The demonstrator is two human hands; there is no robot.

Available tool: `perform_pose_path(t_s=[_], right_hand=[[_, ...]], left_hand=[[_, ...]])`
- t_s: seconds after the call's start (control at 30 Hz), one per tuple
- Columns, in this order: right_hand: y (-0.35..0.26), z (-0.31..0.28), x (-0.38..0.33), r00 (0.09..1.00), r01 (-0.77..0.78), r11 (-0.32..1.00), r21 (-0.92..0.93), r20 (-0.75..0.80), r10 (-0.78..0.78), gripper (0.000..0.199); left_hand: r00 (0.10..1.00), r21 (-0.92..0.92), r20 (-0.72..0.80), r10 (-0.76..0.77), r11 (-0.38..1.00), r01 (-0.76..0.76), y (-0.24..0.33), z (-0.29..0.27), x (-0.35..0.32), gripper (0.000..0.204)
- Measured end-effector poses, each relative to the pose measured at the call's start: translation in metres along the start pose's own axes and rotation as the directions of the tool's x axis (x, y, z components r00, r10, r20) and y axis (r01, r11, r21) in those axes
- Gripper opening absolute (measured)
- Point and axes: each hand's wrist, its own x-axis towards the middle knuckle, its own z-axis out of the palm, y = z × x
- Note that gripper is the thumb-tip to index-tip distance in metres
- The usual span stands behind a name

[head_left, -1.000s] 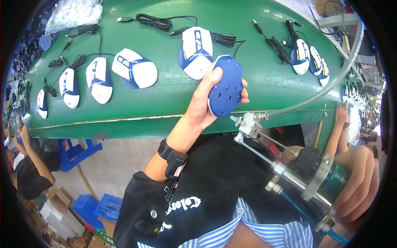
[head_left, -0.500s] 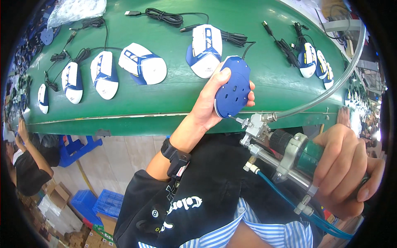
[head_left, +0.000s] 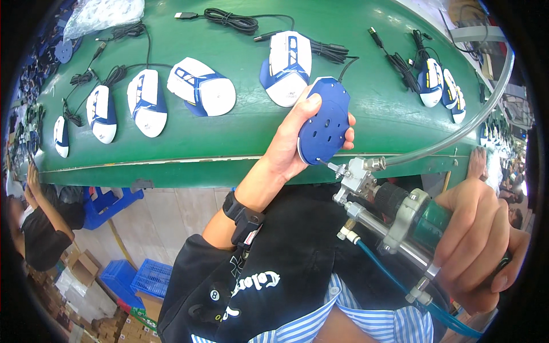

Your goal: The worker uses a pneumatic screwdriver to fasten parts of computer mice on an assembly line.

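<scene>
My left hand (head_left: 289, 132) grips a computer mouse (head_left: 325, 123) with its dark blue underside turned up, thumb on one edge and fingertips round the other. Several small holes show in that underside. My right hand (head_left: 477, 243) is wrapped round the green body of a pneumatic screwdriver (head_left: 409, 214) fed by hoses. The tool's thin tip meets the lower end of the mouse's underside. Just beyond my left hand lies a white and blue mouse (head_left: 286, 68), top up, with its black cable bundled.
More white and blue mice (head_left: 147, 103) with coiled cables lie along the green conveyor belt (head_left: 240, 134). Plastic bags (head_left: 103, 16) rest at the far left. A clear hose (head_left: 457, 140) arcs over the belt's right side. Another person (head_left: 46, 223) is at the left, near blue crates (head_left: 151, 277).
The mice on the belt have shifted slightly to the right. My hands, the held mouse and the screwdriver have hardly moved.
</scene>
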Motion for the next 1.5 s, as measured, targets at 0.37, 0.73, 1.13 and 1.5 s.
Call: perform_pose_path(t_s=[0.37, 0.73, 1.13, 1.5], right_hand=[[0.041, 0.020, 0.004, 0.998, 0.060, 0.998, 0.003, -0.022, -0.060, 0.018], [-0.059, -0.068, 0.042, 0.738, -0.192, 0.957, 0.220, 0.674, -0.007, 0.040], [-0.094, -0.015, -0.015, 0.955, -0.252, 0.916, -0.313, -0.235, 0.183, 0.037], [-0.056, -0.010, 0.003, 0.947, -0.286, 0.924, -0.253, -0.224, 0.232, 0.032]], left_hand=[[1.000, 0.025, -0.028, -0.010, 1.000, 0.011, 0.009, -0.007, -0.005, 0.058], [0.999, 0.138, 0.011, 0.036, 0.990, -0.038, 0.011, 0.005, 0.000, 0.055], [0.749, 0.597, 0.447, 0.489, -0.787, 0.158, 0.021, 0.084, 0.059, 0.094], [0.864, 0.705, 0.088, 0.497, -0.643, 0.298, 0.083, 0.019, 0.007, 0.079]])
